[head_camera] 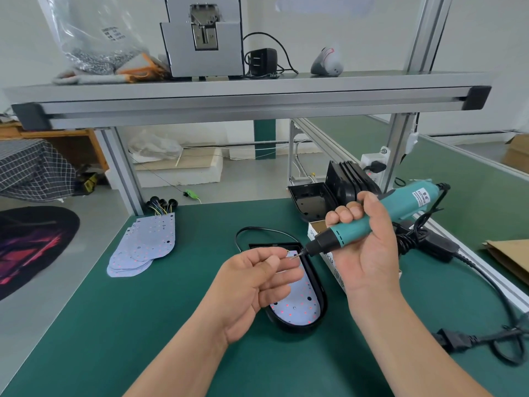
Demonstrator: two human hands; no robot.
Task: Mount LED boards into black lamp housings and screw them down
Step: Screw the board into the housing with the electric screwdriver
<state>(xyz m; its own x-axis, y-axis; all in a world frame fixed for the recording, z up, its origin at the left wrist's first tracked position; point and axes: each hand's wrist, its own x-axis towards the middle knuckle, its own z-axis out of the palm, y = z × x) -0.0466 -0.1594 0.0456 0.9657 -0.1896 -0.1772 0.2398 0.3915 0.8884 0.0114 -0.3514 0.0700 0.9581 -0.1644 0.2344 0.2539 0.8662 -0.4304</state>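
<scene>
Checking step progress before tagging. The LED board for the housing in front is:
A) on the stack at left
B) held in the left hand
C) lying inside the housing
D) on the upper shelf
C: the LED board lies inside the black housing; the left hand pinches only a small screw, the right hand grips the screwdriver.

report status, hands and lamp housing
Right hand grips teal electric screwdriver. Left hand pinches something tiny by its bit. White LED board seated in black oval housing, nothing atop it.
</scene>
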